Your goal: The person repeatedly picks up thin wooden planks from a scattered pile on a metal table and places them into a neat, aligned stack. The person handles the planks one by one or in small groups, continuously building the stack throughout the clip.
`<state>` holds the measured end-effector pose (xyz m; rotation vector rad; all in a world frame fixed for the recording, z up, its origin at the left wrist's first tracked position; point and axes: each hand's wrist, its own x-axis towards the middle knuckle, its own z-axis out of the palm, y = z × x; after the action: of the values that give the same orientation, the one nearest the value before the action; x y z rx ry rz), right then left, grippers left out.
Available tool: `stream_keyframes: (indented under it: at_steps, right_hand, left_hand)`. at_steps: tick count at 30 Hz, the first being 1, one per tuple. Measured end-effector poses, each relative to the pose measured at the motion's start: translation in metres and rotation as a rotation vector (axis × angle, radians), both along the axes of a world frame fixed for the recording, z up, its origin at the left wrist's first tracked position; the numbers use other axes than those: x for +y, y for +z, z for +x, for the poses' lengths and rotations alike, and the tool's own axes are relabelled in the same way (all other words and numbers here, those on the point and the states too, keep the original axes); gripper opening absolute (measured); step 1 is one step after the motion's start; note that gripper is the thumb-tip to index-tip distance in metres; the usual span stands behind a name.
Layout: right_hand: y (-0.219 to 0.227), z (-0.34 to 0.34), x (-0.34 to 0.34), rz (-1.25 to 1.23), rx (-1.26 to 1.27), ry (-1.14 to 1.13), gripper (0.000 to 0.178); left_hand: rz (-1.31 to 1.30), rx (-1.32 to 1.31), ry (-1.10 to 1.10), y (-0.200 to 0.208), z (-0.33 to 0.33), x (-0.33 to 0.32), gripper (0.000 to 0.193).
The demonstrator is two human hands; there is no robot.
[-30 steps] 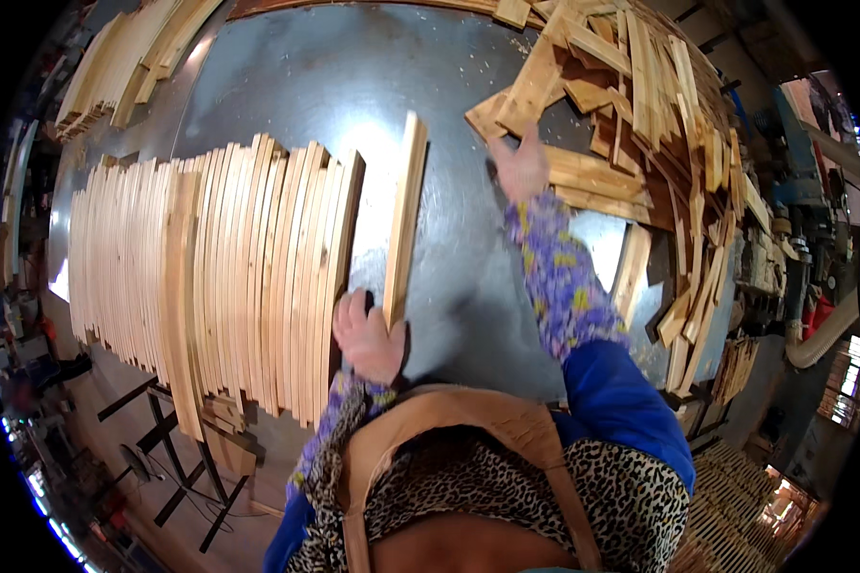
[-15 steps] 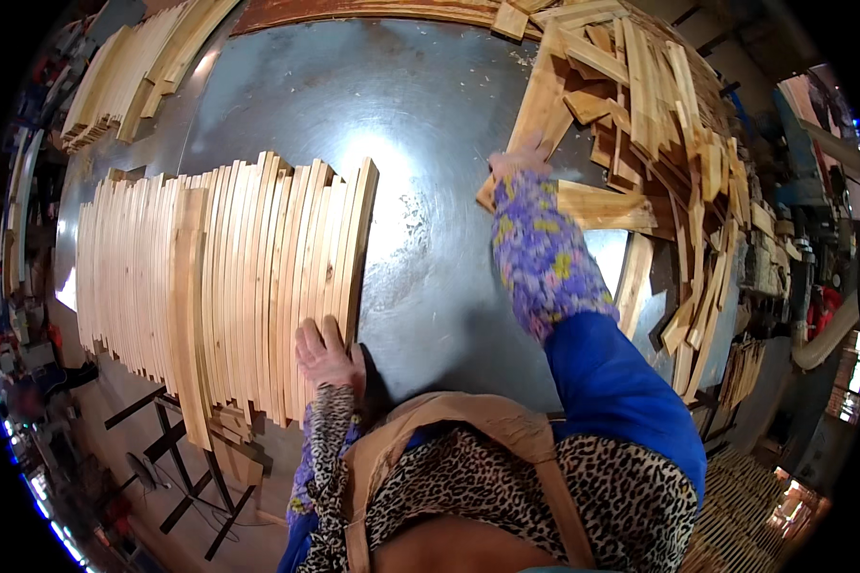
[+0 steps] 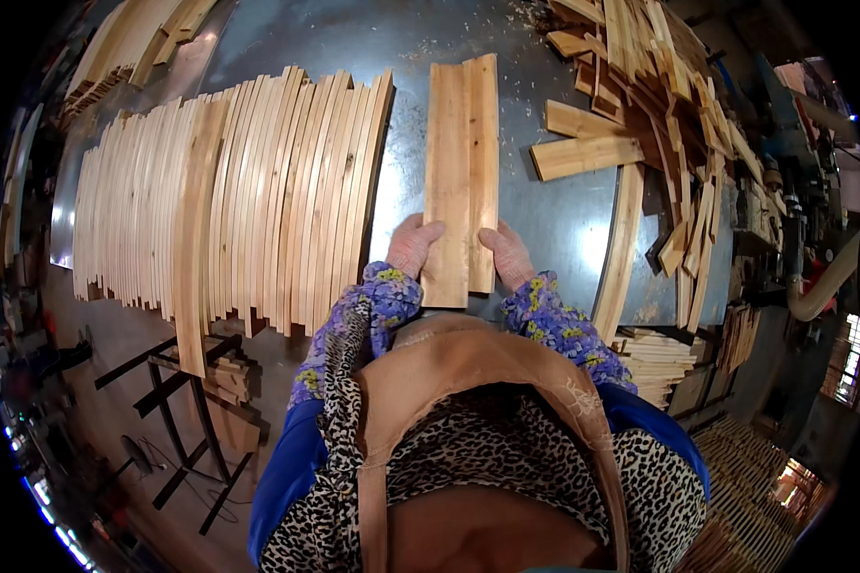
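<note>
Two wooden boards (image 3: 447, 172) lie lengthwise side by side in front of me, the right one reaching a little farther away. My left hand (image 3: 413, 244) grips the left board's outer edge near its close end, thumb on top. On the opposite edge, my right hand (image 3: 507, 254) holds the right board, thumb also over the top. The fingers beneath or beside the boards are partly hidden. Left of the boards stands a long row of narrow wooden strips (image 3: 287, 201) packed on edge, with one flat board (image 3: 197, 239) lying across its top.
The metal tabletop (image 3: 401, 162) carries a jumbled heap of boards (image 3: 678, 124) at right. One long board (image 3: 621, 248) lies near its right side. Another stack of strips (image 3: 124, 43) sits far left. A black metal frame (image 3: 186, 411) stands below the table's left edge.
My right hand has come back from the heap at right to a spot before my body. My left hand has left the strip row. Both now hold the two boards.
</note>
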<state>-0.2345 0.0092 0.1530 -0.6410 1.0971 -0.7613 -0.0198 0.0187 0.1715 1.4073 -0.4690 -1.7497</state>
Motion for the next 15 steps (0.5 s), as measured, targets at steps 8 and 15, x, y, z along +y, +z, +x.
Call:
stream_keyframes:
  at_steps: [8,15]
  right_hand:
    - [0.008,0.083,0.057,-0.324,0.862,0.637,0.051]
    - [0.003,0.085,0.059,-0.560,0.758,0.778,0.062]
  left_hand:
    - [-0.331,-1.224,-0.235,0.039,0.050,0.074,0.051]
    - [-0.852,-1.445,-0.519,0.040,0.075,0.087,0.039]
